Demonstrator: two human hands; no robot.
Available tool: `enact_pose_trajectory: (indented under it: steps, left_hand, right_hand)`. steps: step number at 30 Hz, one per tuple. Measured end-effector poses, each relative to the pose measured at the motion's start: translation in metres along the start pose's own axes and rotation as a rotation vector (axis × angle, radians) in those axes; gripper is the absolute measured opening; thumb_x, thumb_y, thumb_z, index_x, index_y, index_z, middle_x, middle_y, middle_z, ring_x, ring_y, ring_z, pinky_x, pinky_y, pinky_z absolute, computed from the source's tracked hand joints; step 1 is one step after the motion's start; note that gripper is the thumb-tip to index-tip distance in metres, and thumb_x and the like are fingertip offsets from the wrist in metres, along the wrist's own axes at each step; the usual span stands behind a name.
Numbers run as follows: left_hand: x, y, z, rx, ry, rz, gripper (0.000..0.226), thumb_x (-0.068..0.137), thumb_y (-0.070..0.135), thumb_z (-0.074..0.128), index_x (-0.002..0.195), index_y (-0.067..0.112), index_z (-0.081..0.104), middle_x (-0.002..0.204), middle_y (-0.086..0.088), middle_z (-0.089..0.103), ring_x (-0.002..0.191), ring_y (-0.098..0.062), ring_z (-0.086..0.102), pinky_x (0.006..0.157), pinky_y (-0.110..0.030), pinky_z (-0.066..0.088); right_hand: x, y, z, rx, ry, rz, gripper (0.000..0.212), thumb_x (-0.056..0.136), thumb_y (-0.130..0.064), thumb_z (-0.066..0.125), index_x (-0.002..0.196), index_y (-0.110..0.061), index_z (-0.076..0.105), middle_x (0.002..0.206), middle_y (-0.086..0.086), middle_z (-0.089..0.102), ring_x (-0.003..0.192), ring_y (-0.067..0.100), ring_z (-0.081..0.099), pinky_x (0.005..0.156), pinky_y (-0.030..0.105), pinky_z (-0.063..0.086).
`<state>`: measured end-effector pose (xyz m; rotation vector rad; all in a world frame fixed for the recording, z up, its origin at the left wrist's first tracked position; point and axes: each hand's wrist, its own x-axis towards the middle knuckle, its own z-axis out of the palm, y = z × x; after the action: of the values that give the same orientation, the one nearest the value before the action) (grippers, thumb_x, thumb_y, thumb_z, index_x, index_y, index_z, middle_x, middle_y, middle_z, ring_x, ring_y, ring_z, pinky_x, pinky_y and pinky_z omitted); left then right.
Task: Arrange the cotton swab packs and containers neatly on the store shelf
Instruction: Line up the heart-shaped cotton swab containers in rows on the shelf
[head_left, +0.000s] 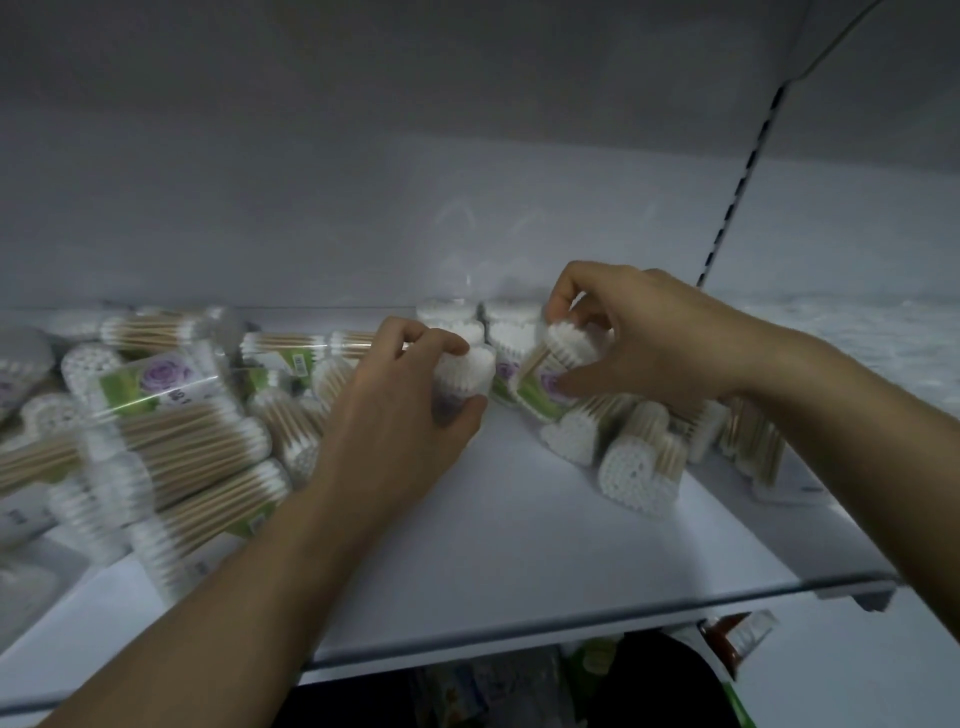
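On the white shelf (519, 545), centre: left hand (410, 395), fingers curled round one swab container (467, 371), cotton tips facing up. At 3 o'clock of it, right hand (639, 332) grasping a tilted container (556, 364) with a green floral label. At 12 o'clock, upright containers (452, 317) by the back wall. At 9 o'clock, a blurred pile of long swab packs (171, 431). At 4 o'clock, toppled heart-shaped containers (623, 457).

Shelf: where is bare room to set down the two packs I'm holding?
Bare white shelf board runs front-centre, between the tumbled pile of wooden-stick swab packs on the left and the heart-shaped swab bundles on the right. Crowded: the back row of upright white tubs.
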<state>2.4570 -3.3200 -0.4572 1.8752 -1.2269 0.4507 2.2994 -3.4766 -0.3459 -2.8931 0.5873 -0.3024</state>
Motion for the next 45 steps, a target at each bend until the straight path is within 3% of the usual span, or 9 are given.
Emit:
enact_pose_trajectory:
  steps: [9,15,20,26,30,34,38,41,45]
  left_hand:
    - [-0.001,0.000,-0.001,-0.007,-0.001,0.009,0.040,0.077,0.034,0.075,0.114,0.023,0.069,0.114,0.003,0.055,0.081,-0.009,0.052,0.069,-0.016,0.032]
    - [-0.003,0.000,0.000,0.014,-0.006,-0.010,0.041,0.079,0.034,0.078,0.117,0.023,0.067,0.115,0.005,0.055,0.082,-0.015,0.061,0.073,-0.025,0.044]
    - [-0.003,0.003,-0.001,0.028,-0.017,-0.025,0.043,0.080,0.039,0.075,0.120,0.024,0.066,0.116,0.005,0.055,0.083,-0.013,0.061,0.076,-0.027,0.048]
    - [-0.003,0.002,-0.002,0.044,-0.044,-0.030,0.049,0.081,0.042,0.074,0.125,0.021,0.066,0.119,0.004,0.055,0.085,-0.015,0.064,0.079,-0.030,0.051]
    - [-0.003,0.003,-0.002,0.032,-0.035,-0.027,0.050,0.080,0.041,0.075,0.125,0.021,0.066,0.120,0.004,0.054,0.087,-0.013,0.061,0.080,-0.032,0.052]
    - [-0.003,0.004,-0.003,0.010,0.011,0.011,0.051,0.080,0.040,0.078,0.125,0.018,0.065,0.122,0.000,0.052,0.094,-0.007,0.053,0.082,-0.031,0.050]
    - [-0.001,0.011,-0.006,0.010,0.051,0.112,0.046,0.084,0.037,0.070,0.122,0.012,0.066,0.123,-0.007,0.054,0.106,-0.022,0.058,0.088,-0.036,0.051]
    - [-0.002,0.022,-0.007,0.052,0.084,0.232,0.033,0.086,0.026,0.068,0.115,0.010,0.069,0.119,-0.010,0.057,0.105,-0.030,0.058,0.087,-0.041,0.048]
    - [-0.003,0.043,-0.002,0.115,-0.015,0.460,0.027,0.087,0.016,0.063,0.112,0.010,0.070,0.114,-0.008,0.062,0.101,-0.032,0.058,0.079,-0.049,0.050]
  right_hand:
    - [0.023,0.001,0.029,-0.084,-0.007,-0.061,0.063,0.068,-0.048,0.088,0.123,-0.036,0.059,0.108,-0.009,0.054,0.095,0.013,0.054,0.068,0.012,0.036]
    - [0.019,0.006,0.051,0.062,0.145,-0.010,0.085,0.064,-0.053,0.090,0.136,-0.030,0.050,0.124,-0.002,0.049,0.099,0.014,0.050,0.070,0.011,0.034]
    - [0.013,0.006,0.040,0.075,0.049,0.022,0.091,0.065,-0.055,0.086,0.144,-0.033,0.046,0.135,-0.006,0.044,0.108,0.010,0.047,0.089,0.023,0.038]
    - [0.016,0.009,0.044,0.043,0.033,-0.006,0.082,0.069,-0.040,0.089,0.141,-0.027,0.052,0.135,0.000,0.048,0.109,0.014,0.051,0.088,0.021,0.037]
    - [0.009,0.012,0.026,0.070,0.024,-0.028,0.084,0.068,-0.059,0.082,0.141,-0.035,0.049,0.135,-0.005,0.049,0.108,0.012,0.056,0.094,0.027,0.047]
    - [0.013,0.035,-0.014,0.100,0.184,0.001,0.040,0.093,-0.032,0.067,0.132,-0.031,0.057,0.129,-0.004,0.059,0.108,0.016,0.062,0.085,0.030,0.050]
    - [0.020,0.057,-0.027,-0.172,-0.100,0.041,0.058,0.086,-0.006,0.063,0.137,-0.032,0.053,0.137,-0.001,0.052,0.111,0.012,0.049,0.087,0.023,0.035]
    - [0.027,0.061,-0.020,-0.234,-0.296,0.043,0.062,0.089,-0.019,0.070,0.144,-0.036,0.046,0.144,-0.002,0.045,0.117,0.014,0.045,0.092,0.023,0.032]
    - [0.038,0.071,0.000,-0.192,-0.261,0.031,0.043,0.094,-0.029,0.068,0.135,-0.034,0.055,0.143,0.000,0.053,0.125,0.022,0.052,0.100,0.030,0.042]
